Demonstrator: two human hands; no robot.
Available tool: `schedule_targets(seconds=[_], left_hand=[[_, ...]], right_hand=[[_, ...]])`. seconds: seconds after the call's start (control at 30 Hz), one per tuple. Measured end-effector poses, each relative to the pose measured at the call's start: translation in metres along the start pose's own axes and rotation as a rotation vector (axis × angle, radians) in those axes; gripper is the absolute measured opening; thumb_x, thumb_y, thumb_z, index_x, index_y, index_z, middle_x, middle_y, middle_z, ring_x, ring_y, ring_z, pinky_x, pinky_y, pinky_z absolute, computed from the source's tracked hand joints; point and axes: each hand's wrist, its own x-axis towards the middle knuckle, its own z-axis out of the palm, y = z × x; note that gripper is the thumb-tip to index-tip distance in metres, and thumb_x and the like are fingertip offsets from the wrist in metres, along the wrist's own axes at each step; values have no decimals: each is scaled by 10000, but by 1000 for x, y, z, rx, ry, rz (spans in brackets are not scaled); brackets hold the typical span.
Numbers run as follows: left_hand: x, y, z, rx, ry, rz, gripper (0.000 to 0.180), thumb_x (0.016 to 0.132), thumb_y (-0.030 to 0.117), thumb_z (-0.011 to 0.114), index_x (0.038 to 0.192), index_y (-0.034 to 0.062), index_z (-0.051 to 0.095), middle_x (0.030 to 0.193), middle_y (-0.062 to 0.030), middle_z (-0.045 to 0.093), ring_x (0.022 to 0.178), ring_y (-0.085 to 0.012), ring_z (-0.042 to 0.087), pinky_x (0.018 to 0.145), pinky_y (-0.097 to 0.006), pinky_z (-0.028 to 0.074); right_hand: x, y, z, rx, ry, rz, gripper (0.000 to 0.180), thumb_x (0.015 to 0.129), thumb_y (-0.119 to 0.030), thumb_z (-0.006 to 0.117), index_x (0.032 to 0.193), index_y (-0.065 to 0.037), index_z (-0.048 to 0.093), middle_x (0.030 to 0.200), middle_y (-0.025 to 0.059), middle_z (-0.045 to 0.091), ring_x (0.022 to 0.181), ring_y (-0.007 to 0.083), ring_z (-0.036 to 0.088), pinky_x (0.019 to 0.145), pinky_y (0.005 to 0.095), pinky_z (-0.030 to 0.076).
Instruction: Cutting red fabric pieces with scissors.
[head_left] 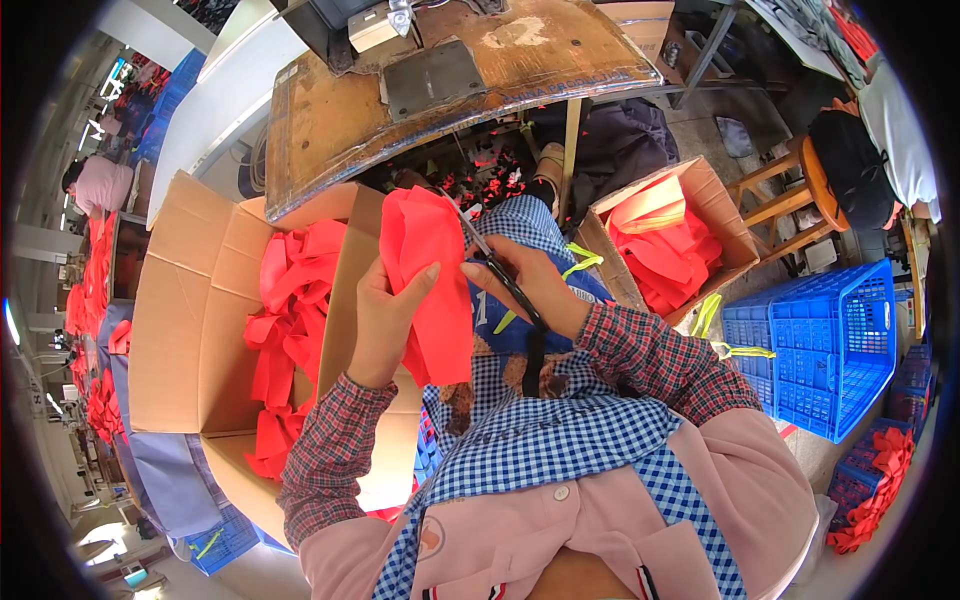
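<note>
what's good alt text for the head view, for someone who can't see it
A person's left hand holds red fabric while the right hand holds black-handled scissors at its edge. Cardboard boxes of red pieces sit on both sides, with a blue crate at right.

At 12 o'clock a worn wooden bench (pixel 330 125) spans the view, a dark plate (pixel 435 80) on its top and a pale box (pixel 372 30) toward 11. A white table (pixel 212 130) runs beside it at 10 o'clock. Farther off, between 9 and 10, is a person (pixel 103 186) in pink. Dark cloth (pixel 632 140) lies bunched between 1 and 2 o'clock. At 2 o'clock stands a wooden stool (pixel 818 185) with a black bag (pixel 850 170) on it; white cloth (pixel 900 135) hangs just beyond. A blue crate (pixel 775 355) sits at 3 o'clock, and grey cloth (pixel 170 465) drapes at 8.
</note>
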Motion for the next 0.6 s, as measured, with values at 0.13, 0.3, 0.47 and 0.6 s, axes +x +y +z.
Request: schedule_targets(seconds=[0.13,0.3,0.47,0.6], left_hand=[[0,5,-4,-10,-22,-43,311,885,106,680,1147,-30,581,1015,-55,659,868,-101,630,759,-246,522],[3,8,-8,10,-32,-53,313,883,105,683,1145,-37,588,1018,-56,663,862,-101,635,756,-243,526],[3,10,-9,62,-74,-78,331,874,106,692,1151,-47,595,1025,-67,672,869,-106,639,758,-246,529],[2,11,-11,129,-98,-118,344,865,116,702,1148,-50,601,1022,-68,676,876,-107,640,760,-246,529]], right_hand=[[-1,1,-5,-13,-16,13,327,913,-338,664,1017,-30,634,675,-27,516,605,38,401,535,229,347],[0,5,-5,7,-36,37,317,919,-330,657,1010,-27,637,678,-36,514,609,41,400,539,227,350],[0,8,-3,18,-23,-15,314,936,-324,634,1038,-27,620,696,-36,497,629,43,395,556,229,355],[0,12,-6,28,-59,29,286,956,-313,603,982,-28,600,688,-28,462,637,52,378,558,238,346]])
